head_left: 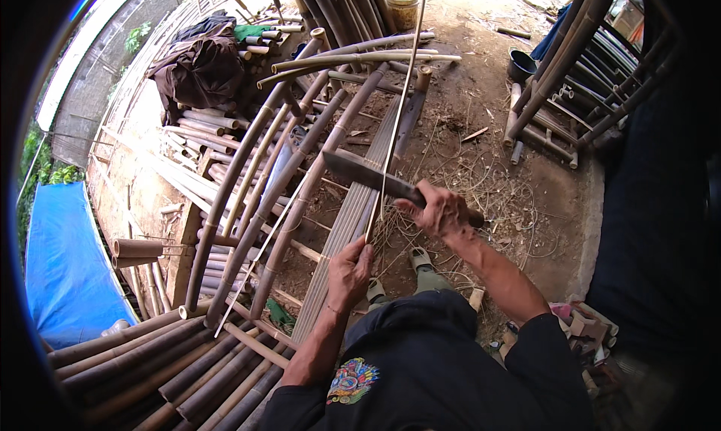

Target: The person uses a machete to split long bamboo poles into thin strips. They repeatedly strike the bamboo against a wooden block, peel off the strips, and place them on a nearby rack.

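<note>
My left hand (351, 271) is closed around the near end of a long, thin bamboo strip (394, 123), which runs up and away past the top of the view. In my right hand (441, 212) is the handle of a machete (364, 174). Its broad dark blade points left and crosses the strip a little beyond my left hand; whether the edge bites into the strip I cannot tell. Beneath the blade, a bundle of flat bamboo slats (342, 243) lies lengthwise on a bamboo frame (300, 198).
Cut bamboo poles (143, 356) lie at the lower left, near a blue tarp (71, 258). Dark cloth (199, 70) covers a pile at the far left. Shavings (488, 198) litter the ground. A bucket (402, 10) stands at the back, a bamboo rack (559, 93) on the right.
</note>
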A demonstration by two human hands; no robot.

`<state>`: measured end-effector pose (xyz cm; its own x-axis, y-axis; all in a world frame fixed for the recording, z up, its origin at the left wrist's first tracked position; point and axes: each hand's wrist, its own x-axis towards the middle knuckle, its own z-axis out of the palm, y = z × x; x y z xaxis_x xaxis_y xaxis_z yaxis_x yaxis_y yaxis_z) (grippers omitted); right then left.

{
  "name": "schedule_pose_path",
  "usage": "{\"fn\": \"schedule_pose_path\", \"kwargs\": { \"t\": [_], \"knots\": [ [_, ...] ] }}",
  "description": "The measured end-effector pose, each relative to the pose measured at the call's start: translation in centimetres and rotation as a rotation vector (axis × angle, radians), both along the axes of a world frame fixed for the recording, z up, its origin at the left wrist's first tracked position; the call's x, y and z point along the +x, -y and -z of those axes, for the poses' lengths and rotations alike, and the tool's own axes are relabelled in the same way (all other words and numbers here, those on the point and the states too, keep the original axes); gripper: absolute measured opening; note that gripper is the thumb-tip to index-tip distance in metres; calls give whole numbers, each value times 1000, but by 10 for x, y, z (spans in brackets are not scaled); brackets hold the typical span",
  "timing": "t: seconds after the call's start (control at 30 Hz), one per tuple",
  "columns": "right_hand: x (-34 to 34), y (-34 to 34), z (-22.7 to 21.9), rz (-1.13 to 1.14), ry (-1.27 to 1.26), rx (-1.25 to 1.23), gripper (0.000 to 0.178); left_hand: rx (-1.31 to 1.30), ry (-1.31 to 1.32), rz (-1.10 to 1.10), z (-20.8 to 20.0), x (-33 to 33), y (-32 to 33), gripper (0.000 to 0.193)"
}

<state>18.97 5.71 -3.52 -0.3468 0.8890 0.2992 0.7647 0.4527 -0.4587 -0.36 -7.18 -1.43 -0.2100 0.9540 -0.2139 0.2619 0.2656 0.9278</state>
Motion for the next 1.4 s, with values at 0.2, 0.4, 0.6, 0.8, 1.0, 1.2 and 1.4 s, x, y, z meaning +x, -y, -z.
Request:
{"fn": "schedule_pose_path", "kwargs": {
  "t": [0.2, 0.4, 0.6, 0.8, 1.0, 1.2, 1.4],
  "knots": [
    [61, -68, -6, 234, 20, -194, 73, 30, -77, 108, -9, -10, 67, 25],
    [116, -103, -19, 300, 75, -5, 73, 39, -228, 183, 14, -46, 135, 19],
    [79, -71, 6, -162, 111, 476, 67, 61, -360, 196, 16, -70, 142, 17],
    [104, -91, -11, 201, 102, -6, 67, 97, -393, 268, 11, -74, 156, 15],
    [142, -125, -1, 194, 160, 120, 67, 87, -394, 267, 19, -97, 181, 12],
    [210, -166, -54, 483, 294, -25, 75, -31, -528, 269, 75, -151, 249, 21],
    [243, -181, -98, 585, 356, 0, 71, -208, -797, 292, 83, -180, 279, 26]
  ]
}}
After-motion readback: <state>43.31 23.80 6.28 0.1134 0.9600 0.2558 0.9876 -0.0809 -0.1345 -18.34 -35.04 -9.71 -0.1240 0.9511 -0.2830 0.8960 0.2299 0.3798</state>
